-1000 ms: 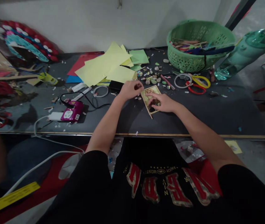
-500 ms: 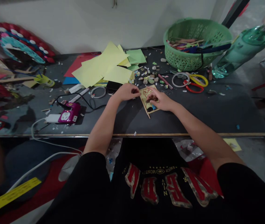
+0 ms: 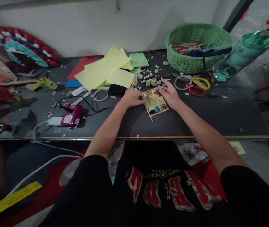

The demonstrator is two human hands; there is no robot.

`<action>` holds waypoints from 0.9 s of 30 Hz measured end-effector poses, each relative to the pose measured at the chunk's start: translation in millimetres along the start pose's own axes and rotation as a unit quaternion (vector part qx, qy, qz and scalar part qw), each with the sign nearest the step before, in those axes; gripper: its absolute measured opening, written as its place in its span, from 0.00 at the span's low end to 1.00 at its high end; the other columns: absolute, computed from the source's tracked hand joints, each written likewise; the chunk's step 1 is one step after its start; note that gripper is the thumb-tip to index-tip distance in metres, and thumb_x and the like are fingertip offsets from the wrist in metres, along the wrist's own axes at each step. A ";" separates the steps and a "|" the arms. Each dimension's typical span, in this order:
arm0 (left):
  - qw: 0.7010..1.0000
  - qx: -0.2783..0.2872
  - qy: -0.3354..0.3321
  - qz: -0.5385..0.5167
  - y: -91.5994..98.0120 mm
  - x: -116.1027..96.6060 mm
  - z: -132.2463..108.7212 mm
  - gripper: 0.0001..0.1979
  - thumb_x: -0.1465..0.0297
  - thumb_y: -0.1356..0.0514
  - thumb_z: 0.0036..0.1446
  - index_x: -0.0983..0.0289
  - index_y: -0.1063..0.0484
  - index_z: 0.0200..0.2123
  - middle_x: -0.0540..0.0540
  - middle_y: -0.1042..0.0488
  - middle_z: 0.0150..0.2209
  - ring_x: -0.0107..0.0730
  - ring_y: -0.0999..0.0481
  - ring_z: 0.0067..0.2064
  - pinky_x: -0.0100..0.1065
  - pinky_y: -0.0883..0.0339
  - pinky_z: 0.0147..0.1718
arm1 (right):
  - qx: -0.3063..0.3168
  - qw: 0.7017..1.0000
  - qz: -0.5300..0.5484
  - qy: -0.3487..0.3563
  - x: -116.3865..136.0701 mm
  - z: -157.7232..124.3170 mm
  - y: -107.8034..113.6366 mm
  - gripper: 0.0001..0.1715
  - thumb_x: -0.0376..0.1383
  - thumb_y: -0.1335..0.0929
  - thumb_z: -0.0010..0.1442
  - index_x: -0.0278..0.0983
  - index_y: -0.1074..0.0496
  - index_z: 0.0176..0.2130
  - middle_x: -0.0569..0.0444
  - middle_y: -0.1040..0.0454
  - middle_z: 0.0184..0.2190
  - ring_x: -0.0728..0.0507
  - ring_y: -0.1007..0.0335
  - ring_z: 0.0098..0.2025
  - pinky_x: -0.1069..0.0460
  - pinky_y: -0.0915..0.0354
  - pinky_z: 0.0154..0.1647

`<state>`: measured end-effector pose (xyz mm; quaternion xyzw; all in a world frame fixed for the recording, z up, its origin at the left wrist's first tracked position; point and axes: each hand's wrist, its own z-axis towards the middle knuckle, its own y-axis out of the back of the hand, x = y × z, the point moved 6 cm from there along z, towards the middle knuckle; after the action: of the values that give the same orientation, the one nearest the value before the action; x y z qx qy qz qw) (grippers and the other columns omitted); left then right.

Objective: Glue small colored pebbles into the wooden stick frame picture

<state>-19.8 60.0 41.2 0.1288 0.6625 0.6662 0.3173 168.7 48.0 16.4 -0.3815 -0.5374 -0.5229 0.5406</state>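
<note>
A small cream panel (image 3: 157, 101) with thin stick edging lies on the dark table in front of me. Reddish-brown string (image 3: 149, 100) loops over its upper part. Several small stones (image 3: 161, 107), one black and one blue, line its lower edge. My left hand (image 3: 134, 97) is at the panel's left edge, thumb and fingers brought together; what they grip is hidden. Over the upper right corner, my right hand (image 3: 170, 95) has its thumb and lower fingers curled together near the string, one finger pointing away. I cannot make out what it pinches.
Loose pebbles (image 3: 153, 84) lie behind the panel, with yellow paper (image 3: 106, 67) to their left. Scissors (image 3: 198, 91) and a green basket (image 3: 184, 63) stand at right, beside a bottle (image 3: 243, 58). A purple power socket (image 3: 73, 116) with cables sits at left.
My right hand has moved from over the panel's middle to its upper right, uncovering the stones and string. My left hand has shifted slightly right and down.
</note>
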 end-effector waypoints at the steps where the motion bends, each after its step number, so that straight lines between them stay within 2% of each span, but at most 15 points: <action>1: 1.000 0.007 -0.012 0.007 -2.0 -6.9 0.3 0.16 0.55 0.37 0.54 0.60 0.25 0.24 0.52 0.25 0.24 0.36 0.26 0.30 0.36 0.35 0.37 | -0.006 1.000 0.007 -0.007 -1.4 0.1 0.5 0.46 0.56 0.34 0.62 0.41 0.52 0.69 0.45 0.23 0.49 0.40 0.23 0.44 0.41 0.27 0.51; 4: 0.999 0.019 -0.021 -0.030 -7.7 -22.6 2.8 0.11 0.58 0.35 0.53 0.60 0.23 0.29 0.51 0.23 0.26 0.35 0.24 0.31 0.35 0.36 0.36 | -0.012 1.000 0.012 -0.022 -7.1 1.2 1.1 0.53 0.61 0.33 0.58 0.39 0.52 0.69 0.44 0.22 0.47 0.41 0.22 0.40 0.42 0.25 0.49; 8: 0.990 -0.037 0.077 -0.113 -10.0 -19.4 7.5 0.10 0.62 0.32 0.50 0.60 0.22 0.35 0.51 0.20 0.31 0.34 0.23 0.33 0.32 0.37 0.33 | -0.027 1.000 -0.007 -0.012 -14.9 5.1 4.7 0.57 0.67 0.35 0.55 0.39 0.52 0.69 0.44 0.22 0.46 0.40 0.22 0.39 0.43 0.24 0.44; 10: 0.986 -0.044 0.082 -0.141 -13.8 -18.9 10.0 0.10 0.64 0.31 0.50 0.61 0.23 0.36 0.51 0.20 0.32 0.32 0.23 0.34 0.31 0.36 0.34 | -0.035 0.999 -0.015 -0.005 -19.2 7.6 7.0 0.57 0.68 0.36 0.55 0.39 0.51 0.69 0.44 0.21 0.45 0.40 0.22 0.39 0.43 0.25 0.43; 13: 0.989 -0.058 0.056 -0.128 -17.2 -19.2 13.0 0.08 0.64 0.32 0.53 0.61 0.22 0.35 0.51 0.20 0.32 0.34 0.24 0.37 0.33 0.35 0.37 | -0.040 0.999 0.000 -0.006 -25.3 10.8 8.5 0.57 0.68 0.35 0.53 0.40 0.49 0.68 0.44 0.21 0.43 0.40 0.23 0.37 0.43 0.26 0.40; 16: 0.990 -0.110 0.062 -0.061 -15.1 -14.6 13.0 0.07 0.63 0.35 0.57 0.61 0.22 0.35 0.54 0.20 0.34 0.39 0.24 0.41 0.37 0.34 0.41 | -0.059 0.997 0.046 -0.012 -26.9 11.2 9.2 0.58 0.68 0.31 0.48 0.40 0.45 0.65 0.47 0.21 0.39 0.41 0.24 0.33 0.44 0.27 0.35; 18: 0.986 -0.157 0.045 -0.025 -11.4 -14.7 11.7 0.11 0.61 0.35 0.58 0.61 0.21 0.39 0.57 0.20 0.38 0.43 0.24 0.44 0.41 0.35 0.45 | -0.075 0.994 0.072 -0.017 -24.8 9.5 8.8 0.57 0.67 0.28 0.45 0.41 0.41 0.62 0.50 0.21 0.34 0.43 0.26 0.29 0.46 0.29 0.31; 22: 0.973 -0.222 -0.051 -0.026 -9.3 -25.9 8.3 0.24 0.50 0.38 0.58 0.60 0.24 0.50 0.59 0.20 0.42 0.43 0.24 0.46 0.42 0.34 0.46 | -0.096 0.990 0.101 -0.030 -18.0 4.6 5.9 0.56 0.65 0.24 0.38 0.42 0.35 0.58 0.57 0.25 0.26 0.46 0.32 0.23 0.49 0.34 0.25; 24: 0.963 -0.250 -0.087 -0.045 -10.3 -31.8 6.7 0.24 0.49 0.41 0.61 0.60 0.24 0.51 0.57 0.19 0.40 0.40 0.22 0.43 0.40 0.33 0.44 | -0.095 0.989 0.106 -0.036 -15.6 3.0 3.8 0.55 0.65 0.23 0.36 0.43 0.34 0.56 0.60 0.28 0.22 0.47 0.34 0.21 0.50 0.38 0.22; 27: 0.943 -0.300 -0.121 -0.072 -11.1 -37.8 4.4 0.21 0.52 0.44 0.65 0.59 0.22 0.49 0.56 0.18 0.38 0.36 0.21 0.40 0.39 0.31 0.42 | -0.084 0.990 0.106 -0.035 -12.9 2.0 1.4 0.53 0.65 0.24 0.37 0.42 0.34 0.55 0.62 0.31 0.19 0.48 0.36 0.20 0.51 0.41 0.20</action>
<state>14.5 40.3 40.2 0.0593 0.3957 0.7892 0.4659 171.3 52.3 4.2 -0.4983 -0.4670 -0.4919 0.5400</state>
